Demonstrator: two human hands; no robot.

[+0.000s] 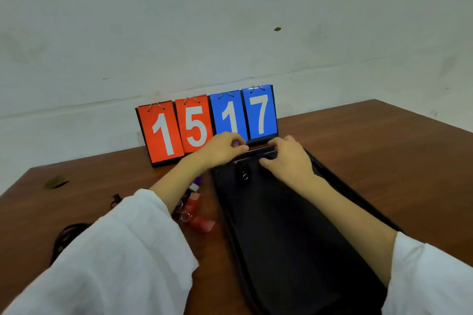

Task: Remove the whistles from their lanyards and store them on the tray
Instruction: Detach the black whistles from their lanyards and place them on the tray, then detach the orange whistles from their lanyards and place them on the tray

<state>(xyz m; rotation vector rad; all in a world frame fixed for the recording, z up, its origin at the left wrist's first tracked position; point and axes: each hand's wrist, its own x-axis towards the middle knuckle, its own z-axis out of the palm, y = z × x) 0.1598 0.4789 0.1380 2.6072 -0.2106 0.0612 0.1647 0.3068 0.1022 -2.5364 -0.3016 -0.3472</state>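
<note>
both hands are up at the far end of the black tray (289,233), centre of the frame, just in front of the scoreboard (207,124). left hand (224,147) has a narrow pinch grip on something small and purplish, maybe a whistle, too blurry to be sure. right hand (286,158) is curled over the tray's rim, probably steadying it. red whistles (199,212) with rings sit on the surface left of the tray, under the left forearm, so not stored yet.
</note>
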